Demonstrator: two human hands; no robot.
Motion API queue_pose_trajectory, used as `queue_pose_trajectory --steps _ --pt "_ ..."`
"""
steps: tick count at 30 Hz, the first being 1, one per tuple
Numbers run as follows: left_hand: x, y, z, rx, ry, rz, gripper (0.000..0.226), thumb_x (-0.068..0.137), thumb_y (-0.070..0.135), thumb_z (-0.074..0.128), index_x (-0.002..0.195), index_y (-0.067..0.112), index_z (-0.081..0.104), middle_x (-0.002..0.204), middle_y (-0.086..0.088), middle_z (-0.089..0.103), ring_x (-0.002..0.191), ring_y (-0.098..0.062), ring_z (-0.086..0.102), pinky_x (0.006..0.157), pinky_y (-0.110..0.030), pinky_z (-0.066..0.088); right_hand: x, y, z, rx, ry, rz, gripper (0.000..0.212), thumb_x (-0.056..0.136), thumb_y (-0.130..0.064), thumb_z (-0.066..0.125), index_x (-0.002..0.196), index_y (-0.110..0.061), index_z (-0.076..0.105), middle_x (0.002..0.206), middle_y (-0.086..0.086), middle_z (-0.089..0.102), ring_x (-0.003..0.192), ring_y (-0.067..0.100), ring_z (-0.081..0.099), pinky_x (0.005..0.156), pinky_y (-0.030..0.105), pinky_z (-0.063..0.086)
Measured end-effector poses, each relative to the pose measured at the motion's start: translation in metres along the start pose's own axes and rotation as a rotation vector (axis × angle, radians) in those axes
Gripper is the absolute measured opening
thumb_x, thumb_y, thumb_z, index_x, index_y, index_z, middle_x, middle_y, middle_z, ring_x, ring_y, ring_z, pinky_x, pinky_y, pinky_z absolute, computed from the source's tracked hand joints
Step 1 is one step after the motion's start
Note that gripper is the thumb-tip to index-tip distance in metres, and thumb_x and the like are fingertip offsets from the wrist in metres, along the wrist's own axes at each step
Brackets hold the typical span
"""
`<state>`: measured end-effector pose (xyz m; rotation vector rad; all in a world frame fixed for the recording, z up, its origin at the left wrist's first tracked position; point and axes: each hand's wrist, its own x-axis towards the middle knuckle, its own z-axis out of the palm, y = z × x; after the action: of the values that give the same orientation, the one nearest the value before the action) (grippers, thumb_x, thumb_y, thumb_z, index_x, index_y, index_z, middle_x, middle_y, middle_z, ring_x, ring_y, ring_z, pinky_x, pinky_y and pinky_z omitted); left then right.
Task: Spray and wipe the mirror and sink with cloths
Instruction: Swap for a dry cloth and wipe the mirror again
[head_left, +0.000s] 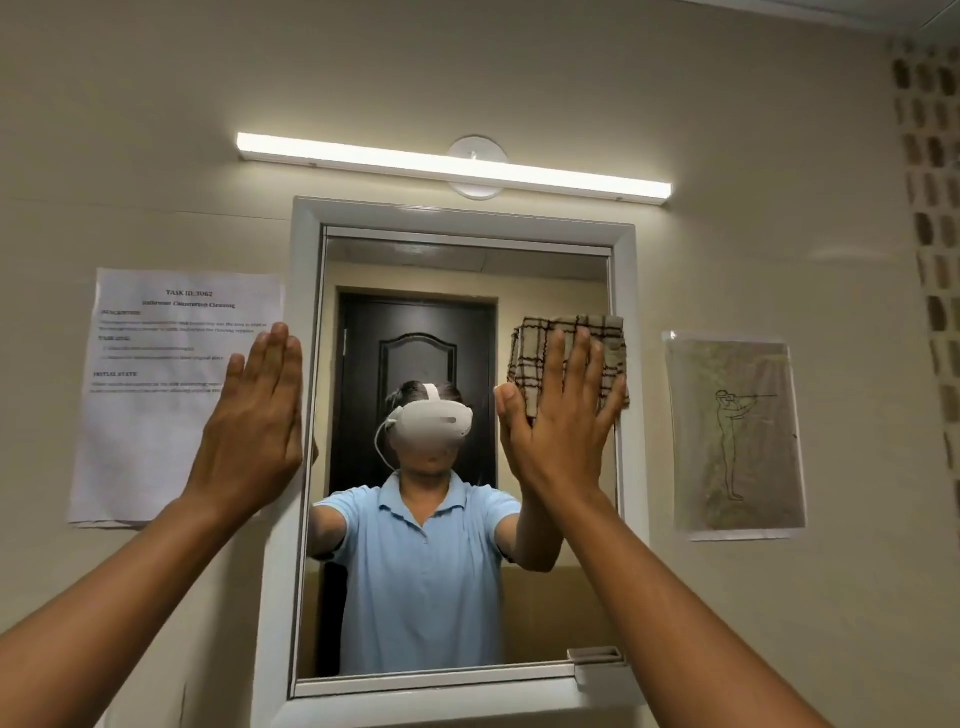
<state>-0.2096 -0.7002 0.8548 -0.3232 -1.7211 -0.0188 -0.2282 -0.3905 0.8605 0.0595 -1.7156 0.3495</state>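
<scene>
A white-framed mirror hangs on the beige wall straight ahead, reflecting a person in a blue shirt and a dark door. My right hand lies flat, fingers spread, pressing a beige checked cloth against the glass at the mirror's right side. The cloth sticks out above and to the right of my fingers. My left hand rests flat and empty against the wall and the mirror's left frame edge, fingers together. No sink or spray bottle is in view.
A lit tube lamp runs above the mirror. A printed task sheet is taped to the wall on the left, a drawing in a plastic sleeve on the right. A patterned tile strip lines the far right.
</scene>
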Motion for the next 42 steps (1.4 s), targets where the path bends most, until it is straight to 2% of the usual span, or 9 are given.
queue_pose_trajectory --steps 6,9,12,16,22,29,34,42 --pt "0.000 -0.002 0.000 0.010 -0.005 0.007 0.075 0.086 0.012 0.034 0.155 0.005 0.004 0.163 -0.015 0.002 0.152 -0.026 0.000 0.123 -0.046 0.007 -0.058 0.011 0.003 -0.056 -0.057 -0.015 0.075 0.095 -0.059 0.013 0.155 -0.017 -0.004 0.162 0.008 -0.015 0.150 0.026 -0.011 0.117 0.059 0.002" --pt "0.000 -0.002 0.000 0.017 -0.008 0.011 0.074 0.087 0.013 0.032 0.155 0.005 0.004 0.163 -0.015 0.002 0.152 -0.026 0.000 0.123 -0.047 0.008 -0.058 0.021 0.003 -0.132 -0.072 -0.075 0.072 0.096 -0.057 0.013 0.156 -0.018 0.000 0.163 0.008 -0.008 0.151 0.027 -0.004 0.115 0.061 0.009" --pt "0.000 -0.004 -0.001 0.023 -0.015 0.016 0.074 0.088 0.012 0.034 0.155 0.005 0.004 0.164 -0.015 0.001 0.152 -0.025 -0.001 0.122 -0.048 0.010 -0.045 0.014 0.005 -0.132 -0.069 -0.081 0.072 0.097 -0.058 0.014 0.156 -0.020 -0.001 0.163 0.008 -0.008 0.150 0.028 -0.005 0.115 0.064 0.007" --pt "0.001 -0.005 -0.001 0.019 -0.020 0.027 0.074 0.089 0.012 0.036 0.155 0.005 0.003 0.164 -0.014 0.000 0.152 -0.025 -0.001 0.123 -0.047 0.009 -0.011 -0.018 0.006 -0.088 -0.052 -0.085 0.074 0.097 -0.057 0.025 0.155 -0.022 -0.007 0.162 0.007 -0.016 0.149 0.027 -0.015 0.115 0.064 0.000" --pt "0.000 -0.006 -0.002 0.015 -0.032 0.027 0.073 0.089 0.011 0.036 0.155 0.004 0.006 0.164 -0.015 0.002 0.152 -0.025 0.000 0.122 -0.048 0.012 0.042 -0.085 0.015 -0.065 -0.052 -0.208 0.071 0.098 -0.055 0.023 0.154 -0.026 -0.009 0.162 0.006 -0.018 0.149 0.026 -0.017 0.115 0.062 -0.009" --pt "0.000 -0.006 -0.001 -0.014 -0.031 0.031 0.070 0.091 0.012 0.034 0.155 0.003 0.007 0.163 -0.015 0.004 0.152 -0.026 0.001 0.122 -0.048 0.012 0.065 -0.149 0.020 -0.038 -0.079 -0.353 0.066 0.100 -0.053 0.023 0.154 -0.031 -0.007 0.163 0.006 -0.014 0.149 0.025 -0.015 0.113 0.064 -0.008" --pt "0.000 -0.010 0.000 -0.012 -0.022 0.044 0.068 0.094 0.012 0.038 0.155 0.003 0.008 0.163 -0.016 0.004 0.152 -0.026 0.002 0.122 -0.048 0.012 0.049 -0.164 0.027 -0.036 -0.071 -0.423 0.066 0.099 -0.054 0.021 0.155 -0.028 -0.002 0.163 0.008 -0.010 0.150 0.027 -0.012 0.114 0.065 -0.003" --pt "-0.009 -0.001 -0.008 -0.010 -0.048 0.032 0.063 0.097 0.029 0.014 0.154 0.001 0.011 0.163 -0.015 0.006 0.152 -0.025 0.002 0.123 -0.047 0.009 -0.007 -0.156 0.035 -0.033 -0.040 -0.501 0.066 0.098 -0.050 0.029 0.156 -0.023 0.012 0.163 0.010 0.003 0.151 0.028 -0.001 0.115 0.064 0.000"
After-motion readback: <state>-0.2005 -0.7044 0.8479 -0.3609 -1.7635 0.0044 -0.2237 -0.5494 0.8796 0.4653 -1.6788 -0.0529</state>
